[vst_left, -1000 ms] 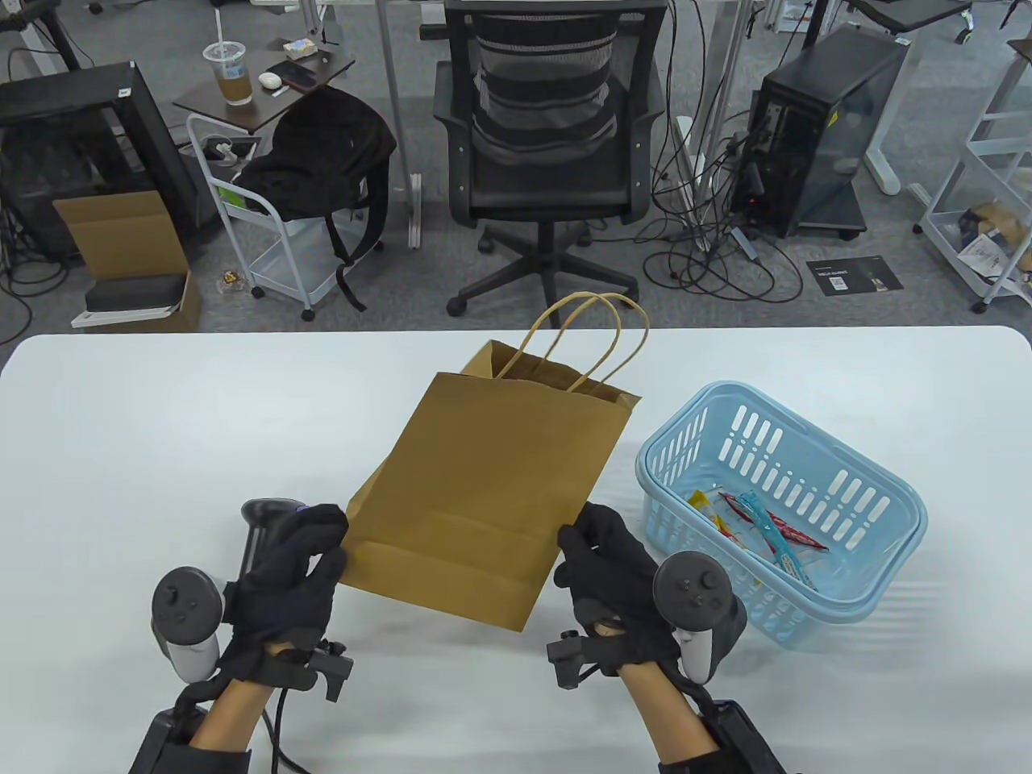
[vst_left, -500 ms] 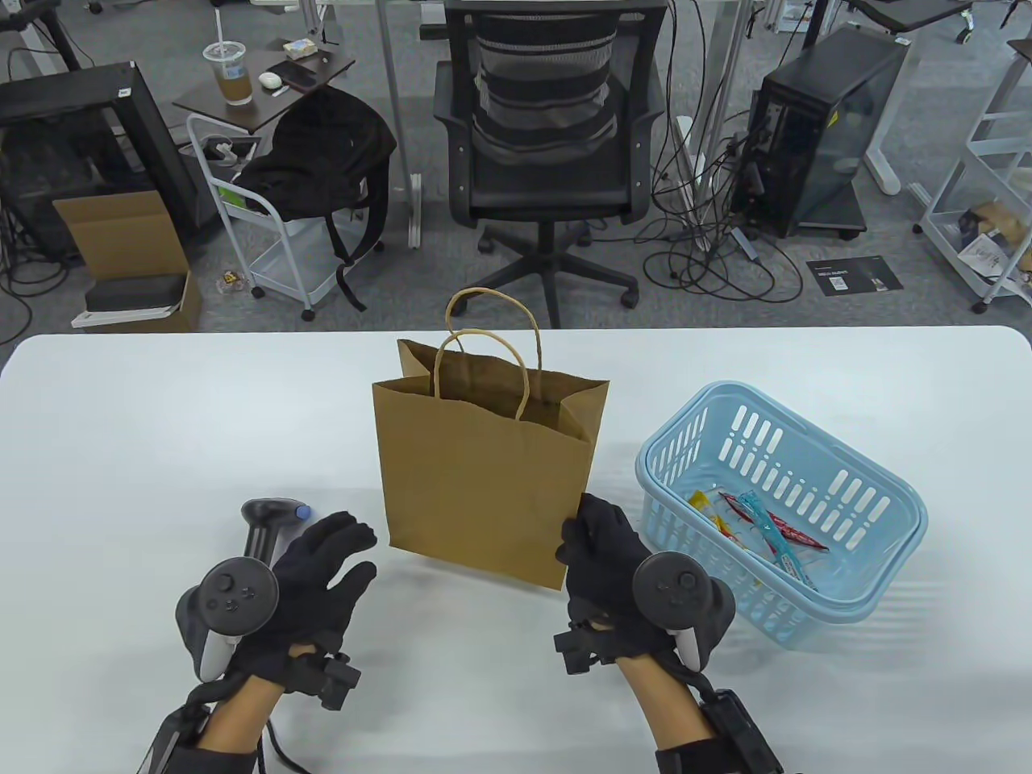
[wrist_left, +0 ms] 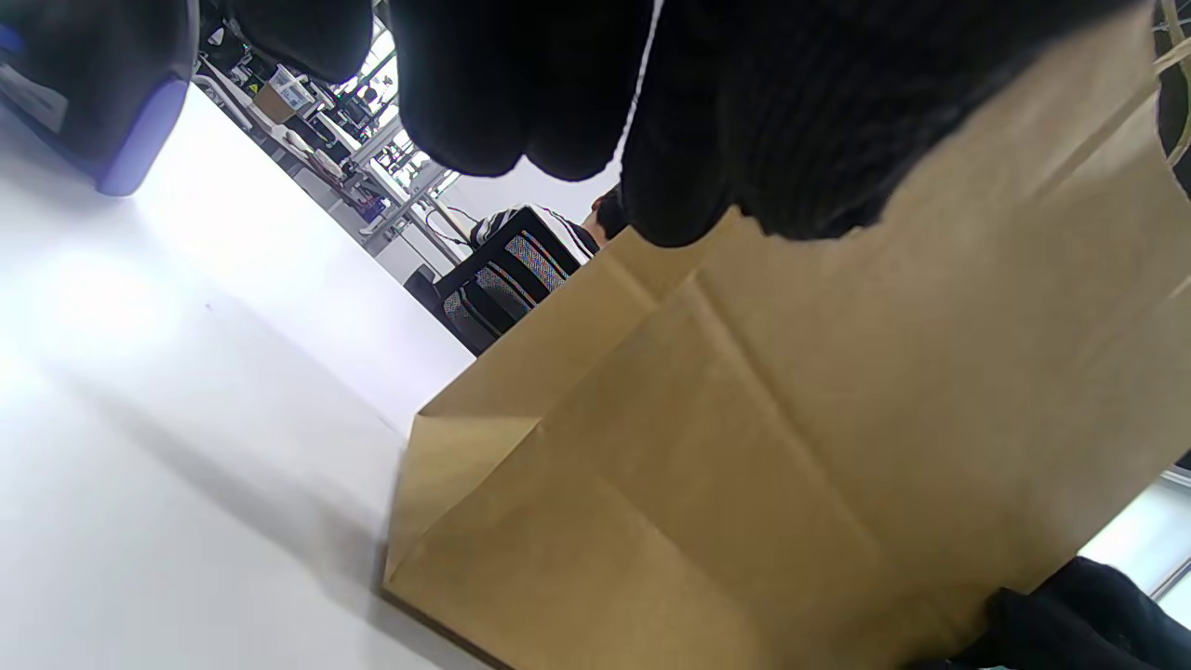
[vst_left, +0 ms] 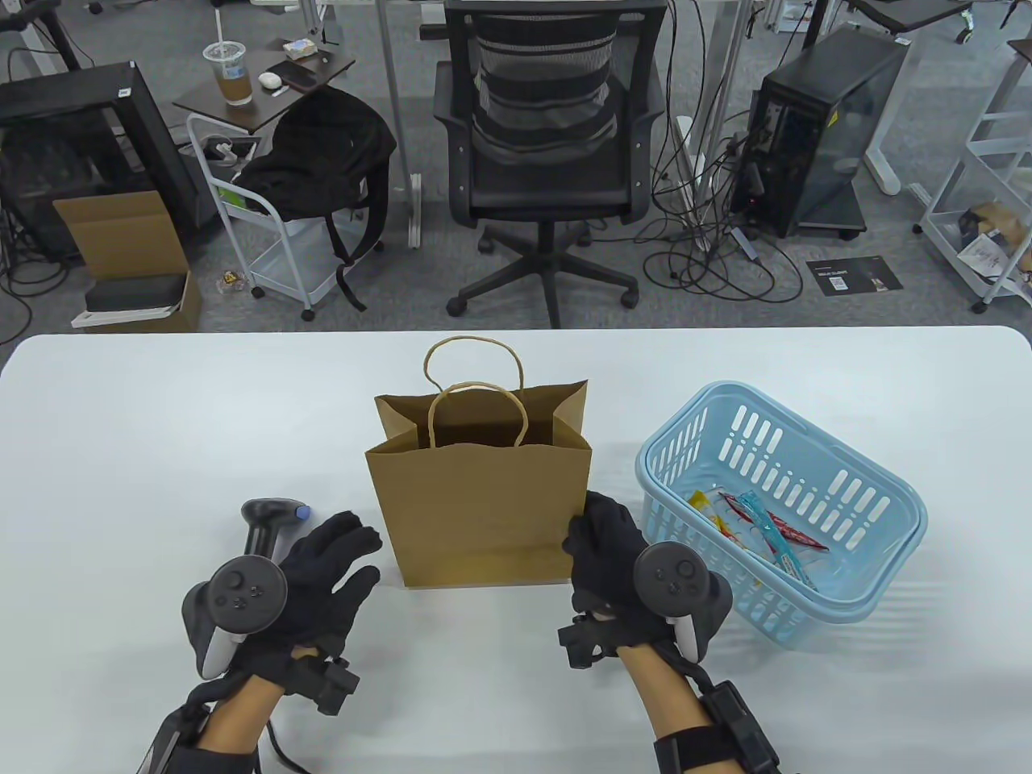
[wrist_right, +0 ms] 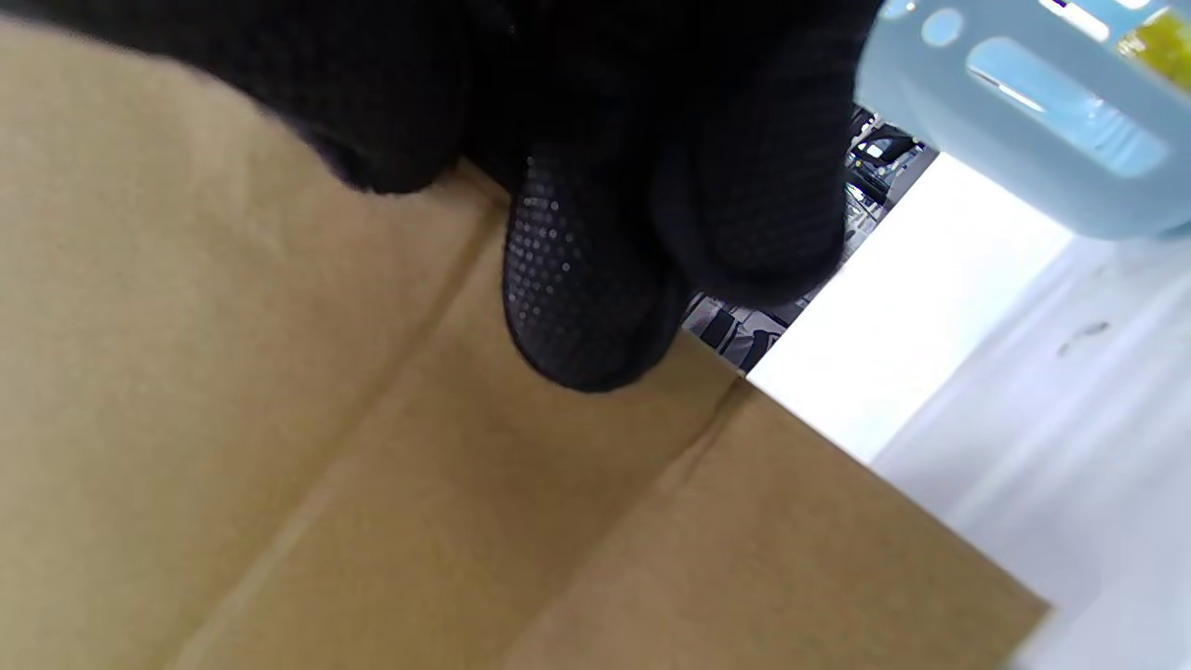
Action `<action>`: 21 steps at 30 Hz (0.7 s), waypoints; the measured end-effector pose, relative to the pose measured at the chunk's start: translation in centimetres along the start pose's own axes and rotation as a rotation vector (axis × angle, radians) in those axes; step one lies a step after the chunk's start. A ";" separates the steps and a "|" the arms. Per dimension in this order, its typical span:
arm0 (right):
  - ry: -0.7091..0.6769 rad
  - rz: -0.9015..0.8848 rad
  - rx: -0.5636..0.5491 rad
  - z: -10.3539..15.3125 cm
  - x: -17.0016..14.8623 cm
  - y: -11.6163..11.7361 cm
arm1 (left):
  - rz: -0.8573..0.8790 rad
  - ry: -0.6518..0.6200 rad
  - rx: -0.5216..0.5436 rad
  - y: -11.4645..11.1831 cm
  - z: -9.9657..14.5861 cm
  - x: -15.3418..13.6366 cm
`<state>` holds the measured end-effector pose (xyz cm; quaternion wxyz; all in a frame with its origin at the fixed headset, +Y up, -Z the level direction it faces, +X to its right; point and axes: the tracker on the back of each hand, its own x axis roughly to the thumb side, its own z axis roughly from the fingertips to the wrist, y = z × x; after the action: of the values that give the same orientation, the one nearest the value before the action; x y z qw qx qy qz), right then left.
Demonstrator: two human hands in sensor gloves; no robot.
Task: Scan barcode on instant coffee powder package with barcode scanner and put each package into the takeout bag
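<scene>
Both hands sit low on the white tabletop [vst_left: 121, 419], one on each side of the takeout bag [vst_left: 480, 508]. The right hand [vst_left: 613, 564] pinches the bag's lower right edge, its fingers [wrist_right: 586, 279] curled against the brown paper in the right wrist view. The left hand [vst_left: 322, 572] is spread with relaxed fingers, holding nothing, just beside the bag's left side but apart from it; in the left wrist view its fingertips [wrist_left: 521, 102] hang above the paper.

The bag stands upright with its mouth open and both twisted paper handles raised. The barcode scanner [vst_left: 270, 524] lies on the tabletop just beyond the left hand, its blue tip pointing toward the bag. To the right of the bag, near the right hand, is a light blue basket [vst_left: 669, 459] holding the instant coffee powder packages [vst_left: 762, 528], several slim sticks lying loosely on its floor.
</scene>
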<state>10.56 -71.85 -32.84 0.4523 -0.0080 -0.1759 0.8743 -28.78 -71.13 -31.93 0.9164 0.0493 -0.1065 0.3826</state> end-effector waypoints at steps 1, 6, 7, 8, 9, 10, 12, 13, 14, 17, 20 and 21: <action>0.002 -0.003 -0.003 0.0 0.0 0.0 | -0.002 -0.002 0.000 0.0 0.0 0.0; 0.017 -0.007 -0.016 0.0 -0.1 0.0 | -0.002 -0.002 0.004 0.0 0.0 0.0; 0.019 -0.008 -0.017 0.0 -0.1 0.0 | -0.002 0.000 0.005 0.0 0.0 0.0; 0.021 -0.010 -0.016 0.0 -0.1 0.0 | -0.002 0.001 0.006 0.0 0.0 0.0; 0.022 -0.011 -0.017 0.0 -0.2 0.0 | -0.001 0.002 0.007 0.0 0.0 0.0; 0.023 -0.009 -0.020 0.0 -0.2 0.0 | 0.001 0.002 0.008 0.1 0.0 0.0; 0.027 -0.008 -0.021 -0.1 -0.3 0.0 | 0.001 0.004 0.010 0.1 0.0 0.0; 0.028 -0.007 -0.021 -0.1 -0.3 0.0 | 0.002 0.005 0.012 0.1 0.0 0.0; 0.030 -0.003 -0.024 -0.1 -0.4 0.0 | 0.003 0.007 0.016 0.2 0.0 -0.1; 0.061 -0.010 -0.009 -0.2 -0.8 0.1 | 0.007 0.012 0.022 0.3 0.0 -0.1; 0.090 -0.034 0.015 -0.3 -1.4 0.3 | 0.005 0.016 0.020 0.3 0.0 -0.2; 0.099 -0.039 0.031 -0.4 -1.5 0.4 | 0.000 0.019 0.018 0.3 0.1 -0.2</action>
<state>11.23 -73.14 -33.51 0.4776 -0.0406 -0.1400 0.8664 -29.10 -71.05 -31.91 0.9170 0.0540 -0.0944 0.3839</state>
